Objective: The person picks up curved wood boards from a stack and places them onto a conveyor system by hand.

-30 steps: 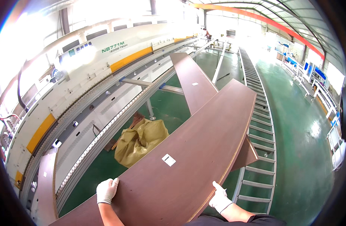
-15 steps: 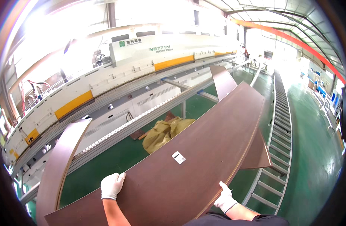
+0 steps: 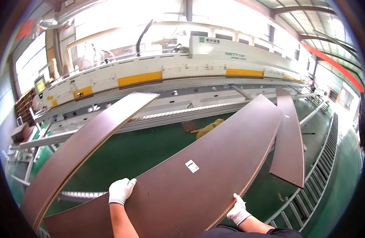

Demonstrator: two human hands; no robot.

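Observation:
A large brown board with a white label spans the middle in front of me, held between both my gloved hands. My left hand wraps over its far edge, thumb toward the board's face. On the near, lighter-coloured edge my right hand grips with the thumb on top and the other fingers out of sight below. A second long brown board lies to the left, close to the held board's left end. Beyond its right end is another brown board, partly overlapped by it.
A long white machine with yellow panels runs across the back, with a metal rail before it. On the right, a roller conveyor stretches away. A yellowish sack lies on the green floor.
My view has turned left, so machine, sack and conveyor sit further right. The held board stays in both hands; more of the left and right boards shows.

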